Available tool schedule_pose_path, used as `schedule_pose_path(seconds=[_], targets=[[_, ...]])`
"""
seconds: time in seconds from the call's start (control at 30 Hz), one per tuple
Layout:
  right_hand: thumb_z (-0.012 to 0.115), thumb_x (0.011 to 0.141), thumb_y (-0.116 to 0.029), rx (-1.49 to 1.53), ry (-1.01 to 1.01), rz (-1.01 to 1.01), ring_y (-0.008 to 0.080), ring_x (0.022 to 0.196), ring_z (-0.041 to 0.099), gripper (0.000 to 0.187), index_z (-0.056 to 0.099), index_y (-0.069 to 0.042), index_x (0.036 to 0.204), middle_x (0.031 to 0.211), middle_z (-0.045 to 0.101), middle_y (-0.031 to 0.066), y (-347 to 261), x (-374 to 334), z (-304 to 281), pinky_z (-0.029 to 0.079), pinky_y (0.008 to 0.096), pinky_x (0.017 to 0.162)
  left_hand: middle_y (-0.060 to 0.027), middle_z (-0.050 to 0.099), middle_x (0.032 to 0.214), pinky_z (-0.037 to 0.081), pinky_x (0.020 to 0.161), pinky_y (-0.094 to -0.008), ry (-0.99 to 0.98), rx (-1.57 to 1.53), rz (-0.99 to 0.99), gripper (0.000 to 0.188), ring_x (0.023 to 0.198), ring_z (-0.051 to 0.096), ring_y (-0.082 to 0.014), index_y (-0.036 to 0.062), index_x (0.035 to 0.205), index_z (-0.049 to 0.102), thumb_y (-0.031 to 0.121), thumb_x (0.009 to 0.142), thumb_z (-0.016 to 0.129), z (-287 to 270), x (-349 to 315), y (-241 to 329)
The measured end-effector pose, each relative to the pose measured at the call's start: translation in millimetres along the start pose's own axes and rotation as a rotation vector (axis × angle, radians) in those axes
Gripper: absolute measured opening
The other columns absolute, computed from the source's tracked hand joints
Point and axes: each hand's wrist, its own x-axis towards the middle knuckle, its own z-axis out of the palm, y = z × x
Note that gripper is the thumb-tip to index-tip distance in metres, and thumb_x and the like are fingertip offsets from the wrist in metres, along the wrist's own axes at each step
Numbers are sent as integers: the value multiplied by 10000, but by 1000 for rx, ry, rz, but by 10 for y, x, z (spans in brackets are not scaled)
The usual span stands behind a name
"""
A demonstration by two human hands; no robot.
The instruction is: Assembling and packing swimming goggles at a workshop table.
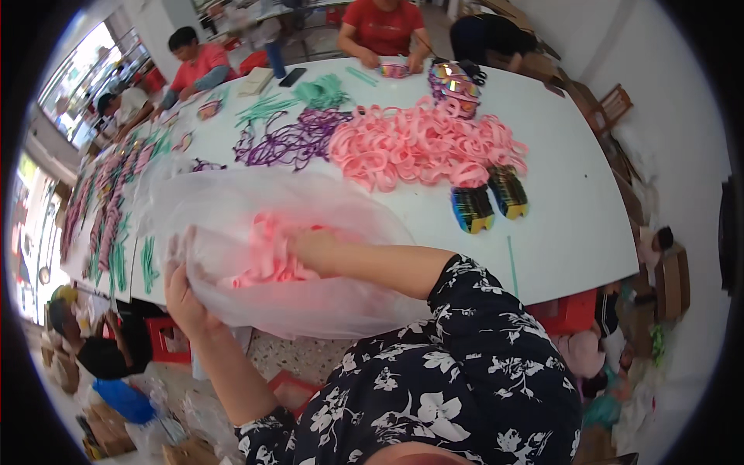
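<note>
A large clear plastic bag [356, 306] lies across the near left of the white table. Its mouth faces left, where my left hand [184, 298] has its fingers closed on the rim. My right hand [310, 249] is in among pink strips [267, 244] that lie inside the bag; its fingers are hidden, so their grip does not show. Farther back, a big heap of looped pink bands [418, 147] spreads over the table. Just right of that heap's near end sit two stacks of shiny goggle lenses [473, 209].
Purple cords [298, 139] and green straps [322, 91] lie behind the bag. Stacked mirrored goggles [456, 89] stand at the far edge. A person in a red shirt [385, 27] handles goggles opposite. Red stools [562, 314] stand under the table.
</note>
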Motion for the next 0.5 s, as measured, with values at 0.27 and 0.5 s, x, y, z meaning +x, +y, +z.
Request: schedule_pose_path(seconds=[0.27, 0.5], targets=[[630, 795, -193, 197, -213, -113, 378, 1119, 551, 515, 515, -90, 1286, 1231, 531, 173, 2, -407, 407, 474, 485, 906, -82, 539, 1128, 481, 691, -218, 55, 581, 634, 261, 881, 563, -142, -43, 1134, 549, 65, 898, 527, -148, 344, -11], [733, 741, -237, 442, -183, -196, 322, 1148, 552, 660, 493, -97, 1339, 1278, 510, 184, 205, -806, -1438, 473, 456, 922, -113, 513, 1194, 505, 823, -268, -21, 517, 291, 324, 1034, 554, -187, -86, 1200, 501, 52, 908, 519, -45, 740, -596]])
